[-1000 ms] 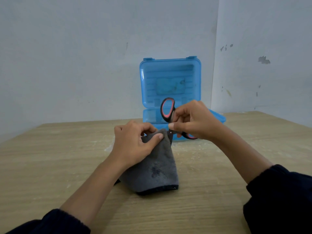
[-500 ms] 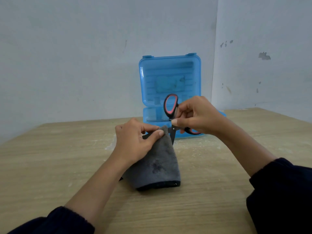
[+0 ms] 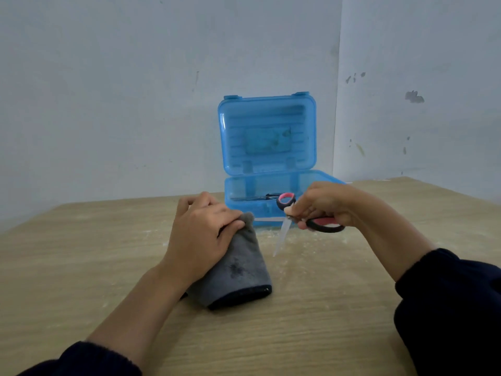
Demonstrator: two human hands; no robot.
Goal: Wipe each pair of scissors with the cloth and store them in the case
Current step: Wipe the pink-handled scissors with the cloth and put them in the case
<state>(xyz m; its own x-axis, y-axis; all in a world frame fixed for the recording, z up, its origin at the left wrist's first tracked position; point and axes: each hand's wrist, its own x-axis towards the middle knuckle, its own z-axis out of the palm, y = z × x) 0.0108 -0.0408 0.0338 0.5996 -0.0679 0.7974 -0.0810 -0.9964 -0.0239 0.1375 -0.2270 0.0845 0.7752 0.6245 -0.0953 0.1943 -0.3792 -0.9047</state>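
Scissors (image 3: 311, 221) with red-and-black handles hang in the right hand (image 3: 328, 204), whose fingers curl round the handles near the pivot; the blades point down toward the table (image 3: 81, 267) and are clear of the cloth (image 3: 244, 270), just beside it. The left hand (image 3: 200, 234) pinches the upper end of the grey cloth, which is folded and rests on the table near its middle. Wiping of this pair looks finished, so the step in hand is probably storing it. The blue case (image 3: 267, 137) stands open toward the table's far edge, lid upright, and something dark that may be another pair lies in its tray. The next move calls for swinging the blades level and carrying them over the tray's front wall, then laying them down without knocking what is already inside. Pale powdery marks dust the wooden table in front of the case. Behind it, plain light walls meet in a corner with a few scuffs.
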